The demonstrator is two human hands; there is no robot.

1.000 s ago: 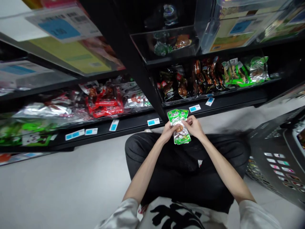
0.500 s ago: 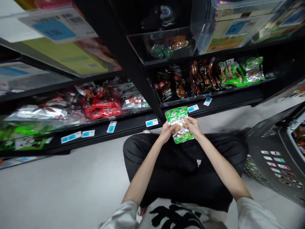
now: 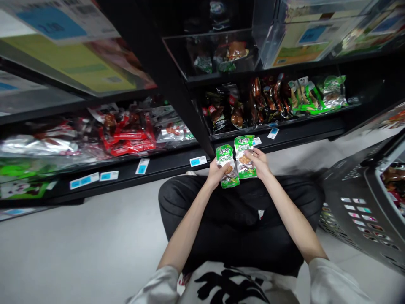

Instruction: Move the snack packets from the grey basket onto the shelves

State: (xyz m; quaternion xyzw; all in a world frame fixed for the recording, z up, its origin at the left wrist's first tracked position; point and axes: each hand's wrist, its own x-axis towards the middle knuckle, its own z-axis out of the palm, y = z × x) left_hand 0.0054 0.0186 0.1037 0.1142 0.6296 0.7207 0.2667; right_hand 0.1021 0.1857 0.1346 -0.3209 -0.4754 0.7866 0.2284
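Two green-and-silver snack packets with a picture of brown food are held side by side above my lap. My left hand [image 3: 215, 173] is closed on the left snack packet [image 3: 230, 180], thumb across its front. The right snack packet [image 3: 246, 172] is pinched in my right hand [image 3: 260, 164], a little higher than the other one. A narrow gap shows between the two along most of their length. Just beyond them runs the black front edge of the bottom shelf [image 3: 294, 134].
Dark vacuum-packed snacks [image 3: 268, 99] and green packets [image 3: 333, 95] fill the right shelf. Red packets [image 3: 129, 135] lie in the left one. A grey basket [image 3: 351, 185] with goods stands on the floor at right. A black upright [image 3: 177, 80] divides the shelves.
The two snack packets, overlapping before, are now apart. The right one has moved up relative to the left. The whole view has shifted slightly.
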